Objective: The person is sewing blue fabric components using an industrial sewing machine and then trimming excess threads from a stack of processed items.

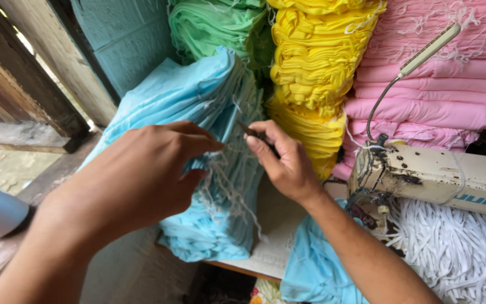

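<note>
A tall stack of light blue fabric pieces (198, 112) leans at the left edge of the sewing table (265, 247), its frayed side with loose white threads (223, 180) turned toward the person. The left hand (142, 174) rests against that frayed edge, fingers curled in and thumb pressed to the fingertips, pinching at the threads or the cloth edge; from this angle it is hard to say exactly which. The right hand (285, 160) is just beside it, narrowly closed around a small dark tool (252, 132), probably a thread snipper, whose tip points toward the blue stack between the two hands.

Behind the blue stack stand more folded piles: green fabric (220, 25) at the top, yellow fabric (310, 73) in the middle and pink fabric (440, 79) to the right. A cream-coloured sewing machine (440, 174), worn and spotted, sits on the right, with a thin gooseneck lamp (417, 56) rising over the pink pile. Below the machine lies a heap of white elastic band (457, 253), and another piece of light blue cloth (310, 264) hangs under the right forearm. A teal wall panel (125, 39) and weathered wooden boards (23, 84) fill the left side.
</note>
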